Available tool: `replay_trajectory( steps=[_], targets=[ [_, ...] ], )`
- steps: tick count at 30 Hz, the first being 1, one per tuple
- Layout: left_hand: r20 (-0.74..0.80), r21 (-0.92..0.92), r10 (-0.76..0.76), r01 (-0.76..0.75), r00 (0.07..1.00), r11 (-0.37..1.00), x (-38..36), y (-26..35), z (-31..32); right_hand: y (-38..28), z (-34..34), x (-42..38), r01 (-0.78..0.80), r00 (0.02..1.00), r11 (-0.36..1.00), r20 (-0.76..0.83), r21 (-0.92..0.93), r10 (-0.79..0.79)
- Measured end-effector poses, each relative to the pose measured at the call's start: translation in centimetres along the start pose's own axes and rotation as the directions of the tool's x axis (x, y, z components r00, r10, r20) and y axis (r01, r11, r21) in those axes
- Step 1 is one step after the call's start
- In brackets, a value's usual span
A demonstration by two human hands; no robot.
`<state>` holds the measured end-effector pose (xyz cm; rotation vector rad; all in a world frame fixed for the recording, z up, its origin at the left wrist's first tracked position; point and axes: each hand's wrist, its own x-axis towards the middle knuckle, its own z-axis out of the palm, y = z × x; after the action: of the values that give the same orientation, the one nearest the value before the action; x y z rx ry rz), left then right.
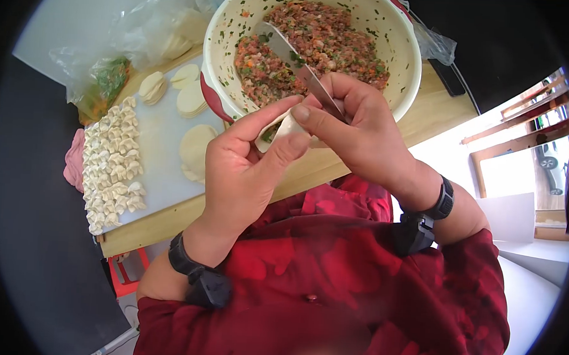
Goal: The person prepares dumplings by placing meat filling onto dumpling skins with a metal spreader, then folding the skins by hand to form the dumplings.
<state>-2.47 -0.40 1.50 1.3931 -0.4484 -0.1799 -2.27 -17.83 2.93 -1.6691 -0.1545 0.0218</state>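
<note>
A dumpling wrapper (275, 131) with some green-flecked filling showing at its left is folded over in front of my chest. My left hand (250, 154) cups it, thumb and fingers closed on it. My right hand (356, 127) grips a flat metal spatula (294, 58), and its thumb and fingertips also touch the wrapper's upper edge. The spatula's blade reaches up and left over the large white bowl (408, 69). Inside that bowl lies minced meat filling (316, 30) with green and orange bits.
Rows of folded dumplings (112, 163) lie on the left of a white board (161, 172). Round wrappers (197, 149) are stacked nearer the bowl. Plastic bags (145, 25) stand behind, with a pink cloth (75, 161) at the left edge. A dark phone-like object (451, 77) lies right of the bowl.
</note>
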Motion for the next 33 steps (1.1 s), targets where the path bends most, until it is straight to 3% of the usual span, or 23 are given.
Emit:
replay_trajectory(
  steps=[4, 6, 10, 12, 13, 15, 19, 21, 22, 25, 27, 31, 33],
  targets=[
    [-0.050, -0.114, -0.069, 0.063, 0.996, 0.991, 0.2, 0.3, -0.2, 0.5, 0.4, 0.1, 0.076, 0.997, 0.995, -0.009, 0.066, -0.076],
    [-0.072, -0.223, -0.112, 0.094, 0.991, 0.970, 0.1, 0.6, -0.9, 0.9, 0.4, 0.2, 0.287, 0.955, 0.957, -0.070, -0.038, -0.289],
    [-0.055, -0.323, -0.145, 0.120, 0.988, 0.939, 0.0, 0.2, -1.4, 1.2, 0.3, -0.1, 0.299, 0.954, 0.952, 0.023, -0.067, -0.298],
    [-0.053, -0.291, -0.112, 0.092, 0.992, 0.952, 0.0, -0.2, -1.5, 0.9, 0.4, -0.2, 0.154, 0.983, 0.978, 0.083, 0.142, -0.167],
    [-0.055, -0.292, -0.112, 0.091, 0.992, 0.952, 0.0, -0.2, -1.8, 0.8, 0.4, -0.2, 0.153, 0.982, 0.978, 0.085, 0.142, -0.166],
    [-0.122, 0.100, 0.053, -0.041, 0.991, 0.994, -0.1, -0.2, -2.5, 0.7, 0.5, -0.2, 0.228, 0.973, 0.973, 0.035, 0.041, -0.229],
    [-0.175, 0.078, 0.102, -0.090, 0.979, 0.993, -0.5, -0.3, -3.1, 0.6, 0.5, -0.1, 0.323, 0.946, 0.938, 0.064, -0.122, -0.317],
    [-0.203, 0.067, 0.076, -0.064, 0.976, 0.996, -0.8, -0.5, -3.3, 0.2, 0.7, 0.0, 0.370, 0.929, 0.878, 0.108, -0.305, -0.354],
    [-0.219, 0.075, 0.078, -0.063, 0.973, 0.995, -0.8, -0.6, -3.3, 0.1, 0.8, 0.0, 0.376, 0.926, 0.879, 0.122, -0.294, -0.356],
    [-0.234, 0.222, 0.212, -0.160, 0.949, 0.962, -0.5, -1.2, -3.6, 0.1, 1.7, 0.1, 0.446, 0.895, 0.854, 0.121, -0.268, -0.429],
    [-0.184, 0.256, 0.454, -0.403, 0.872, 0.879, -0.1, -2.6, -3.9, -0.6, 1.9, -0.1, 0.362, 0.932, 0.868, 0.117, -0.339, -0.342],
    [-0.270, 0.204, 0.367, -0.320, 0.890, 0.925, -0.5, -1.9, -3.2, -0.9, 2.7, 0.1, 0.333, 0.942, 0.920, 0.128, -0.207, -0.312],
    [-0.280, 0.149, 0.341, -0.310, 0.897, 0.939, -0.7, -1.8, -3.1, -1.2, 2.6, 0.1, 0.453, 0.891, 0.787, 0.182, -0.418, -0.416]
  ],
)
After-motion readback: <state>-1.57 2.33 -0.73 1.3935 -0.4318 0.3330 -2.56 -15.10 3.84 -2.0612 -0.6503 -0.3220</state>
